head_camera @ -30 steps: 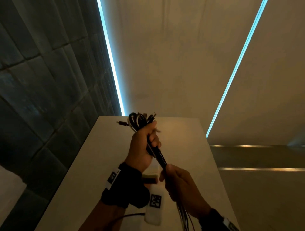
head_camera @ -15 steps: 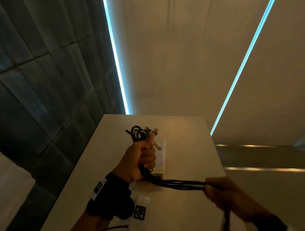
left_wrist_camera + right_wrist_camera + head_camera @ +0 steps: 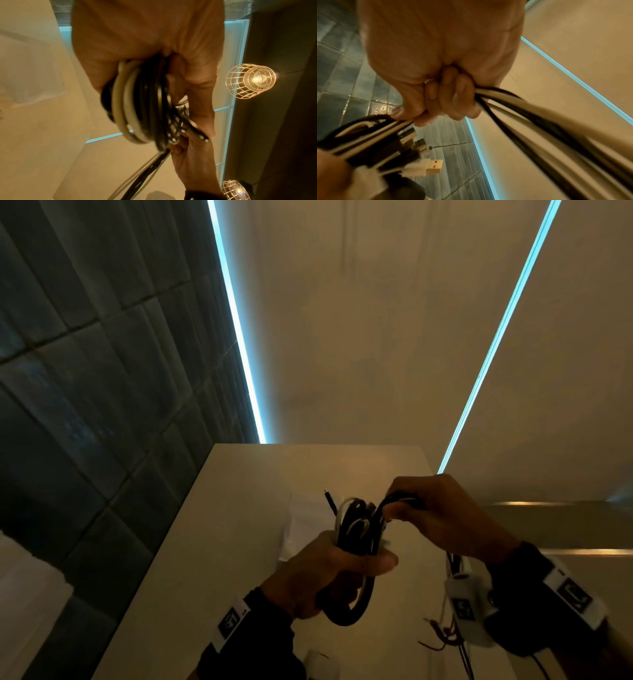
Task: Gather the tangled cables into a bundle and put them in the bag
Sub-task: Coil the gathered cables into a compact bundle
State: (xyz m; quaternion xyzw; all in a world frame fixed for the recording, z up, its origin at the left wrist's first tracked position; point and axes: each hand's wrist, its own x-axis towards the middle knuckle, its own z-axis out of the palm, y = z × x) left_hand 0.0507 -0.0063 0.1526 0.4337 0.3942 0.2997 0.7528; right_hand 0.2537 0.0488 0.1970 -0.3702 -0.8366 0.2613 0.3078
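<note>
A bundle of black and white cables [image 3: 356,529] is coiled in loops above the pale table [image 3: 219,542]. My left hand [image 3: 329,573] grips the coil around its middle, thumb across the front; the loops [image 3: 137,102] fill the left wrist view. My right hand [image 3: 435,515] holds the loose strands at the coil's top right, fingers curled round them [image 3: 447,97]. The rest of the strands [image 3: 455,570] hang down below that hand. Several plugs, one a white USB plug [image 3: 433,165], stick out of the coil. A clear plastic bag [image 3: 305,518] lies flat on the table behind the coil.
A dark tiled wall [image 3: 85,405] runs along the table's left edge, with a lit strip [image 3: 239,337] beside it. The table's right edge drops off near my right wrist. Two caged lamps [image 3: 250,81] hang overhead.
My right hand has swung the loose strands from low at the right up over the top of the coil. My left hand has dropped lower and turned, still gripping the coil.
</note>
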